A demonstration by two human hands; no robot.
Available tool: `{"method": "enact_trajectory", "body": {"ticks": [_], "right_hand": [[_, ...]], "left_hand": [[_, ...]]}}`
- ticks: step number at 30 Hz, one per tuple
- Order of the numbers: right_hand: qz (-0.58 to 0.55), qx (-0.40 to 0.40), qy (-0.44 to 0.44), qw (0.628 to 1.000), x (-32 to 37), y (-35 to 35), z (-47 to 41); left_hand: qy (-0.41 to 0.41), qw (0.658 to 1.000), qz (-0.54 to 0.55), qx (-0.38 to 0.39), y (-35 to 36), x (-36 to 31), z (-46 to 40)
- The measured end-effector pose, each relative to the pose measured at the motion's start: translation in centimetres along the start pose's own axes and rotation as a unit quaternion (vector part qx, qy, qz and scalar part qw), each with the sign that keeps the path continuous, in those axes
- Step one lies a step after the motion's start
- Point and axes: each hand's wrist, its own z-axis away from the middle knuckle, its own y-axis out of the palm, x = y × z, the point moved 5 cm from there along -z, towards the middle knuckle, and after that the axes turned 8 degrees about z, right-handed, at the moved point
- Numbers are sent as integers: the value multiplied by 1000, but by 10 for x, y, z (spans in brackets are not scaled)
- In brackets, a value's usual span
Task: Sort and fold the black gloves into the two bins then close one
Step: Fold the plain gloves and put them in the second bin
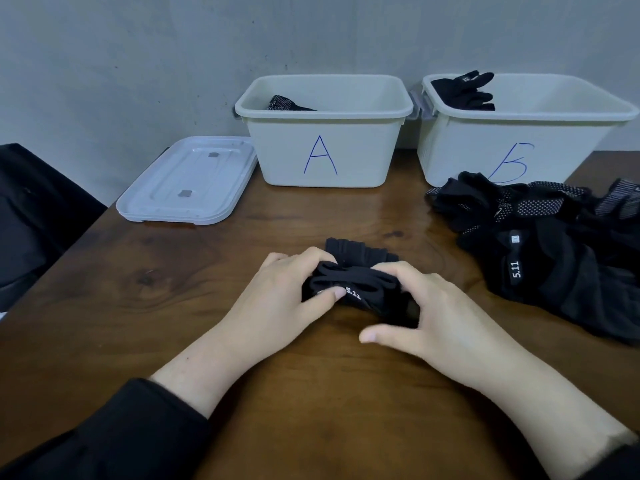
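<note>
A folded black fabric glove with a white "5.11" mark is seen on the dark brown wooden table, in front of the pale plastic bin marked "A" and nearer the viewer. The glove is gripped at its left end by the left hand, fingers curled over the top and thumb pressed on the near face. The right end is held by the right hand, fingers curled over the fabric, thumb stretched out flat on the table just below the glove.

Inside bin A, a black dotted glove is visible against the back left wall. Directly right of bin A, almost touching it, a second pale bin marked "B" is placed; a black glove is draped at its back left corner. A pile of unsorted black gloves is heaped in front of bin B, to the right of bin A. A white rectangular plastic lid is laid flat just left of bin A, its edge touching the bin's lower corner. Black sleeves are worn on both forearms
</note>
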Motion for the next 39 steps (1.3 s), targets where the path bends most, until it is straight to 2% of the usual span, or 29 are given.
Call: {"method": "enact_trajectory", "body": {"ticks": [5, 8, 12, 16, 20, 22, 24, 27, 30, 32, 37, 39], "right_hand": [[-15, -137, 4, 990, -3, -6, -9], [58, -170, 30, 983, -13, -6, -20], [75, -154, 84, 982, -24, -3, -27], [127, -166, -23, 978, -15, 4, -29], [107, -159, -38, 981, -25, 7, -36], [111, -162, -35, 980, -25, 3, -37], [131, -133, -43, 981, -20, 3, -37], [170, -53, -103, 979, -8, 8, -32], [169, -20, -98, 981, -14, 12, -33], [166, -32, -85, 982, -20, 11, -36], [169, -104, -68, 978, -17, 7, -39], [151, -137, -55, 977, -13, 4, -37]], "left_hand": [[-49, 989, 137, -13, -3, 1, -11], [-64, 990, 127, -19, 2, 0, -24], [-39, 998, 45, -25, 8, 0, -33], [-44, 997, 62, -12, 9, 10, -39], [-61, 996, 63, -17, 6, 14, -42], [-86, 991, 102, -21, 5, 16, -43], [-87, 990, 113, -22, 5, 15, -46], [-57, 996, 64, -22, 7, 16, -48], [-18, 999, 9, -38, 8, 20, -48], [11, 999, -35, -28, 7, 19, -48], [29, 991, -98, 86, 6, 17, -42], [27, 992, -97, 76, 6, 15, -41]]}}
